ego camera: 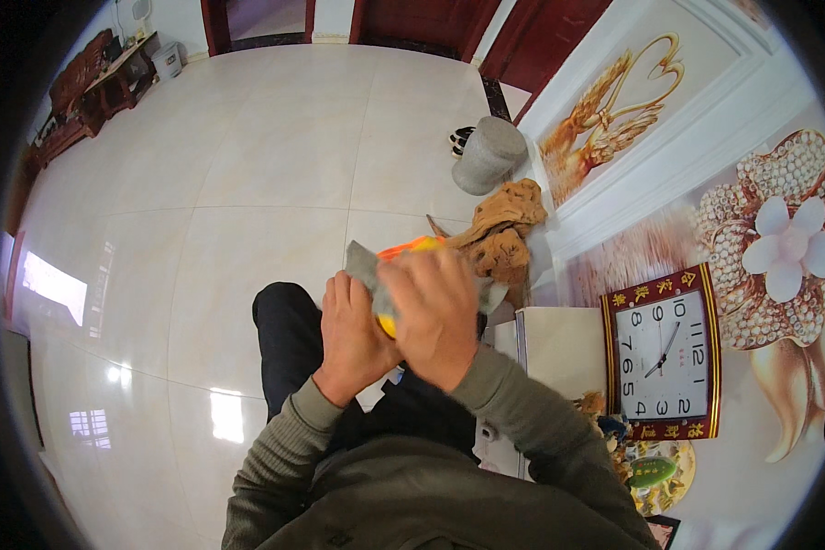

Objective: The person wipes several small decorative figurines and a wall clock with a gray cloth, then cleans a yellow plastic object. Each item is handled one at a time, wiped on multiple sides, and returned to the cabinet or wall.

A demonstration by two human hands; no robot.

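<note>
In front of my lap, my left hand (357,330) grips a yellow and orange object (387,325) from its left side. Most of that object is hidden behind my fingers, so its kind cannot be told. My right hand (432,313) lies over it with a grey cloth (362,267) under the fingers. One corner of the cloth sticks out at the upper left, and another piece shows to the right of the hand. The right hand looks slightly blurred. Both hands are close together, above my dark trousers.
A gnarled wooden root piece (505,234) stands just beyond my hands, with a grey cylindrical stool or pot (491,155) behind it. To the right, a wall clock (662,354) stands on a pale cabinet (564,344) with ornaments. A carved wooden bench (79,75) is far left.
</note>
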